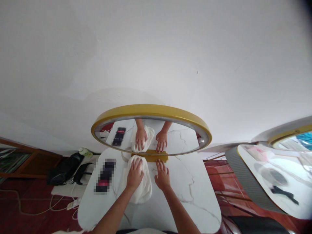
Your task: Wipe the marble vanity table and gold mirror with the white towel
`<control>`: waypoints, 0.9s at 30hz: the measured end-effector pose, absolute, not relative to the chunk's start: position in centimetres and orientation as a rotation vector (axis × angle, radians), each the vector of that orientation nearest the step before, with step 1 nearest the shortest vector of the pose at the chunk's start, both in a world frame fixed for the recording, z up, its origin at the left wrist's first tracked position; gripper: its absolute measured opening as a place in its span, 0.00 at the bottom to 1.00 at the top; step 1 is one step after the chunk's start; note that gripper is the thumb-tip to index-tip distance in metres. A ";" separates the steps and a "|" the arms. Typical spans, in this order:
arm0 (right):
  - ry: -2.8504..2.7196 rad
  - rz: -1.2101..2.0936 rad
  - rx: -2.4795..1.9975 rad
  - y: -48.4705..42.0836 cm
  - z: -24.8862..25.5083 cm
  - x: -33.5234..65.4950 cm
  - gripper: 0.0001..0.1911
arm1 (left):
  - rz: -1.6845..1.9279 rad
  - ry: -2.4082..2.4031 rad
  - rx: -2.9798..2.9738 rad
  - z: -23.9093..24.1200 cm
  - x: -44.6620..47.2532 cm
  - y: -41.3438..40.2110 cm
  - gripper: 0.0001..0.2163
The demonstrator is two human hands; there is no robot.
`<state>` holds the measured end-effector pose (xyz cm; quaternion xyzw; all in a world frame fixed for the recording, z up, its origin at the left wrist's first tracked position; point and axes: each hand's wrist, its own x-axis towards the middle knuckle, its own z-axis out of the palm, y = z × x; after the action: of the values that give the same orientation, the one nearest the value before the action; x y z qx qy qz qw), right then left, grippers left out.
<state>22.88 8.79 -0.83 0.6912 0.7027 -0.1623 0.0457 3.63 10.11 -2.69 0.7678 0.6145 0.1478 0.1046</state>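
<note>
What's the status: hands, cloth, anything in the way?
Left hand on white cloth; right hand at gold mirror base. Cloth lies on marbled table. Base sits at cloth's far end.

Left hand (135, 174) and right hand (162, 176) lie palm-down (right fingers (162, 165) slightly spread), forearms (179, 208) converging forward.

Soft white fabric cloth (146, 182), unfolded unevenly and loosely rumpled, lying on a white, marble-patterned surface (202, 201) with grey veins and rounded corners. The cloth is elongated toward the near edge, its outline irregular; its far end overlaps the left portion of a flat, gold-coloured base plate (156, 158). The plate rests on the surface beneath a round mirror with a thick gold-coloured frame (151, 110), which stands at the far edge and reflects the cloth in its glass.
</note>
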 end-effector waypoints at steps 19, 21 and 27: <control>2.146 -0.482 2.119 8.8 -0.7 22.9 0.48 | 0.461 1.863 2.207 -2.7 1.3 14.4 0.28; 2.158 -0.485 2.126 8.8 -0.9 23.0 0.48 | 0.456 1.875 2.205 -2.7 1.4 14.3 0.27; 2.179 -0.486 2.134 8.7 -1.2 23.0 0.48 | 0.469 1.871 2.244 -2.9 1.6 12.2 0.28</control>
<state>23.00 8.70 -1.20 0.6907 0.7053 -0.1573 0.0267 1.61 12.21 -2.95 0.7553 0.6295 0.1579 0.0911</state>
